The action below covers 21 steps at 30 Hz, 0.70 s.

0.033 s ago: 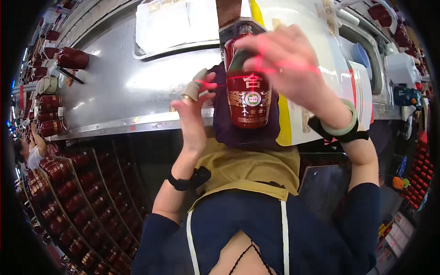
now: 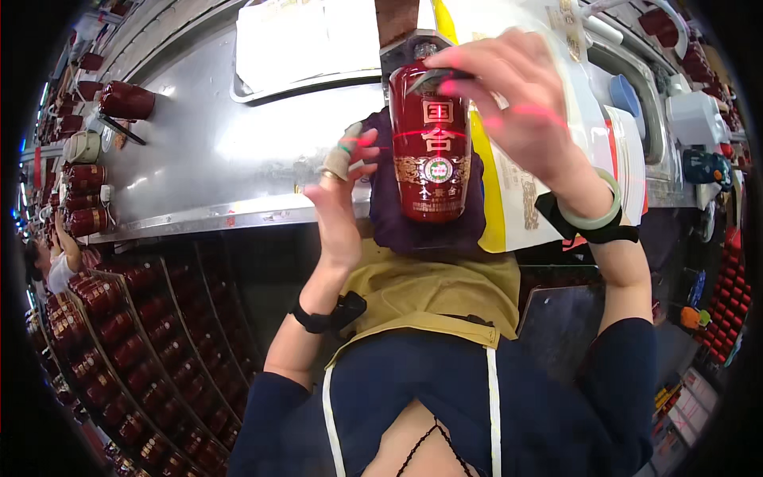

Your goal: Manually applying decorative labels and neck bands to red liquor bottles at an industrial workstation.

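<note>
A dark red glass bottle (image 2: pixel 431 187) with gold decoration and a round badge lies on a dark purple cloth pad (image 2: pixel 385 219), its clear neck pointing away from me. Red laser lines cross the bottle and both hands. My right hand (image 2: pixel 520 107) is closed at the bottle's shoulder, pinching a dark, flat, curved piece (image 2: pixel 433 78) whose exact kind I cannot make out. Left of the bottle, apart from it, my left hand (image 2: pixel 340 191) hovers with fingers spread and nothing in them. Beige covers wrap some of its fingers.
A metal tray with white sheets (image 2: pixel 310 44) lies on the steel bench (image 2: pixel 191 159). White and yellow sheeting (image 2: pixel 517 199) covers the right side. Another red bottle (image 2: pixel 127 101) lies at far left. Below it stands a rack of red bottles (image 2: pixel 143 350); a person (image 2: pixel 60 266) is beyond.
My right hand has moved up and away along the bottle with the dark piece, uncovering the upper gold decoration. My left hand has shifted slightly right.
</note>
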{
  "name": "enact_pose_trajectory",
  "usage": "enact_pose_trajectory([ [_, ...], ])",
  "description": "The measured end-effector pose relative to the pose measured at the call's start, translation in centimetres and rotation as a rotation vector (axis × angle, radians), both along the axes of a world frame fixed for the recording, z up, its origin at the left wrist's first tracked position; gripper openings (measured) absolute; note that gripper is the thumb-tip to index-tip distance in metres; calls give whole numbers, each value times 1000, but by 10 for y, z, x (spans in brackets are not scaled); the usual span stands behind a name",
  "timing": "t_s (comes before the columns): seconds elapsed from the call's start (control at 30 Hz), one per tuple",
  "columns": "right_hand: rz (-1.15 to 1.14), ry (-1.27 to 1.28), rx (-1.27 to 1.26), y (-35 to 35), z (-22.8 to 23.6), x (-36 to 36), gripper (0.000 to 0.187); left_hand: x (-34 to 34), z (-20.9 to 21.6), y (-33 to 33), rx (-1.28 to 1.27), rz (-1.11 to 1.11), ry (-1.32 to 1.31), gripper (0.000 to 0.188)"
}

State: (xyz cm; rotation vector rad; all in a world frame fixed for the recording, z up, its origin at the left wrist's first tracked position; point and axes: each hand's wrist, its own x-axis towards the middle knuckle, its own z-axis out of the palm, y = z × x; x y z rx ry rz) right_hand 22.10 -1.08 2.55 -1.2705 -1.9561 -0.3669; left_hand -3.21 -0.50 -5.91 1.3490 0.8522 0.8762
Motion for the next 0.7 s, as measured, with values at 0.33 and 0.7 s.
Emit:
enact_pose_trajectory([
  [0.33,145,377,-86,-103,-48,-34,27,-8,-23,-42,682,-130,167,111],
  [0.7,-262,1206,-439,-152,-53,10,24,12,-7,-51,492,103,265,96],
])
